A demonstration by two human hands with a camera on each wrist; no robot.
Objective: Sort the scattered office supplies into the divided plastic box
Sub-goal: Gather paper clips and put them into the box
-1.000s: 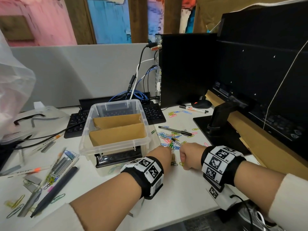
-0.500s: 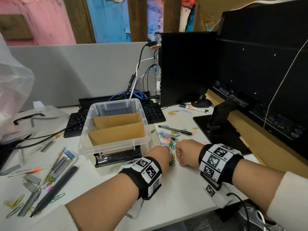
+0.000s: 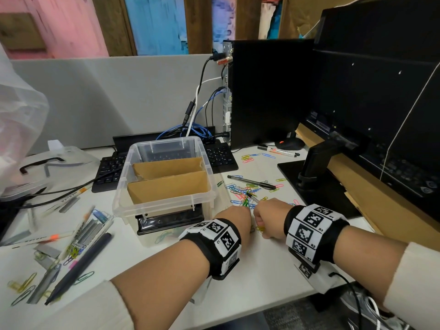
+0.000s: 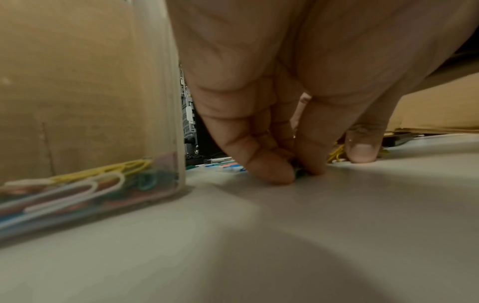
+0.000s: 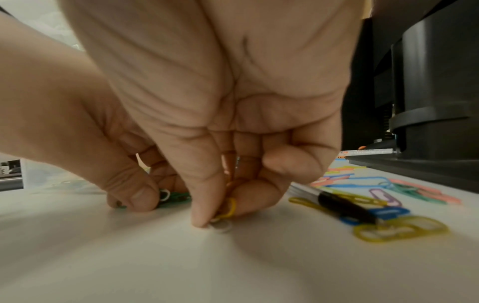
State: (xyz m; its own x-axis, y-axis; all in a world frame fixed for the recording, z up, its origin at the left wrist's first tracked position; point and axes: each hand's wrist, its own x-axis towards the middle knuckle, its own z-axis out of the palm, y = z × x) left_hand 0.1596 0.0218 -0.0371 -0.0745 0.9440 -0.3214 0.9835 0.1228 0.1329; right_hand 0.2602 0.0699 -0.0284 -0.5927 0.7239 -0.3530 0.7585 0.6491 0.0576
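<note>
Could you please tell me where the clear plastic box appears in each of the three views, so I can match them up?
Head: the clear plastic box sits left of centre, just left of the left hand.
Left wrist: its corner wall fills the left side, paper clips visible inside at the bottom.
Right wrist: only a faint, blurred clear shape at the far left edge; I cannot confirm it.
Shared landmark: the left hand pinching green clips on the desk.

The box [image 3: 164, 206] is clear glossy plastic with matt brown cardboard dividers [image 3: 169, 189]. The desk [image 3: 262, 277] is smooth, matt and off-white. The clips [image 5: 399, 228] have a shiny coloured coating.
</note>
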